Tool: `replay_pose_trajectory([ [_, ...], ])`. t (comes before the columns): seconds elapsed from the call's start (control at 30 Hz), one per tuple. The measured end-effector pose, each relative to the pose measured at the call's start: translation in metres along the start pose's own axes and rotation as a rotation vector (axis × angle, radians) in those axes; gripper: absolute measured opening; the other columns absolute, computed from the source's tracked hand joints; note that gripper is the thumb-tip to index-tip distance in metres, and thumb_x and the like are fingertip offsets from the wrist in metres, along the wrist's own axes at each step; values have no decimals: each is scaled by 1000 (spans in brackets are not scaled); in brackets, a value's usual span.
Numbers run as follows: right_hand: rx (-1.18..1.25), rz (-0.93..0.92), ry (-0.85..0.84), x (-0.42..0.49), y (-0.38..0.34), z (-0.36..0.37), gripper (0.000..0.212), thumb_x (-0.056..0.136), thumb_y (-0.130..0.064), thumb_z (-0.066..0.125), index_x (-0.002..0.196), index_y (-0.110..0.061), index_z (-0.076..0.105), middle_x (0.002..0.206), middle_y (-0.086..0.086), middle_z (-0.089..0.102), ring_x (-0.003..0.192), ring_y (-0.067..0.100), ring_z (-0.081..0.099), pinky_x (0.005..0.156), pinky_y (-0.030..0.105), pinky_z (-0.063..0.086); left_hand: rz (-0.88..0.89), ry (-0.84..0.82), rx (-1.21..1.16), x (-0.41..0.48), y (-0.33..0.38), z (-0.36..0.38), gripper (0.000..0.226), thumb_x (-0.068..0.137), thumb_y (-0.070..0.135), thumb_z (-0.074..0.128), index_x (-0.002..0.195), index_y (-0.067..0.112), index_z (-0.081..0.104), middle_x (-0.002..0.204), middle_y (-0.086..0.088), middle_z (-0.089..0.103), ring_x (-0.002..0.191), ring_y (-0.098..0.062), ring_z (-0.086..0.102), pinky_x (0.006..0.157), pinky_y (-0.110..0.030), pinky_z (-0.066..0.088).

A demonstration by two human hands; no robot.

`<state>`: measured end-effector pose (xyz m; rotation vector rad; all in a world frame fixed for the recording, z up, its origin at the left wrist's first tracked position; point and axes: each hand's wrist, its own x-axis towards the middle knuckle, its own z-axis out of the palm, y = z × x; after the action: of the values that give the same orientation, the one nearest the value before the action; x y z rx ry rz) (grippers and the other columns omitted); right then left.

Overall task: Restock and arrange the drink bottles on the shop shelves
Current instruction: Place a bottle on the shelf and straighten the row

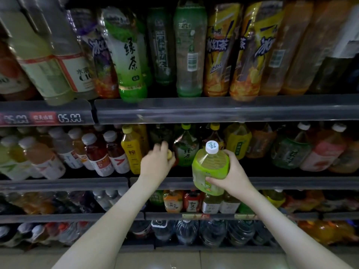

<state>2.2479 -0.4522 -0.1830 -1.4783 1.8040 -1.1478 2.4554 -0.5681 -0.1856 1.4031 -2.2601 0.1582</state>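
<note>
My right hand [234,176] grips a large green-labelled tea bottle [210,167] with a white cap, held upright in front of the middle shelf [291,183]. My left hand [157,162] reaches into that shelf and closes over the yellow cap [169,153] of a bottle whose body is hidden behind the hand. Just right of it stands a dark green tea bottle [185,150] with a yellow-green cap. A yellow juice bottle [132,150] stands to the left of my left hand.
The top shelf [213,110] carries big tea and iced-tea bottles leaning forward. Small red and clear bottles fill the middle shelf's left side, pink and green ones its right. Lower shelves hold small drinks and water jugs. Price tags [70,118] sit at upper left.
</note>
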Motion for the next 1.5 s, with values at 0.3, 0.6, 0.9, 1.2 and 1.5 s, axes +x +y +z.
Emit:
replay_pose_trajectory([
  [0.3,41,-67,3,17,-5,24,89,61,-16,90,129,-25,33,126,-3,45,116,10,46,93,20,37,135,440,-72,-20,-25,-27,23,90,25,55,81,4,58,66,-7,50,45,-19,48,40,-19,29],
  [0.6,62,-130,-92,54,-26,81,84,63,-15,89,125,-25,33,123,-3,42,115,10,43,94,23,34,-160,424,-407,-66,-47,-91,26,88,34,51,74,12,51,60,5,43,55,-11,41,50,-18,33],
  [0.9,93,-108,-221,94,-43,144,88,66,-15,87,135,-15,32,128,-1,45,117,11,46,95,25,37,-264,373,-226,-105,-89,-106,27,86,37,50,73,13,49,62,9,40,59,-11,39,50,-8,28],
  [1.2,98,-11,-257,105,-30,149,85,66,-10,85,133,-20,34,127,0,46,120,17,47,102,36,40,-279,347,-261,-112,-79,-97,23,85,37,51,74,16,48,63,12,38,62,-9,39,54,-9,28],
  [1.5,-191,-100,-266,87,-45,113,75,89,-19,66,150,-26,22,141,1,45,123,19,50,94,29,45,-215,338,-360,-86,-43,-80,25,85,34,53,73,13,51,61,13,34,62,-9,37,55,-8,31],
])
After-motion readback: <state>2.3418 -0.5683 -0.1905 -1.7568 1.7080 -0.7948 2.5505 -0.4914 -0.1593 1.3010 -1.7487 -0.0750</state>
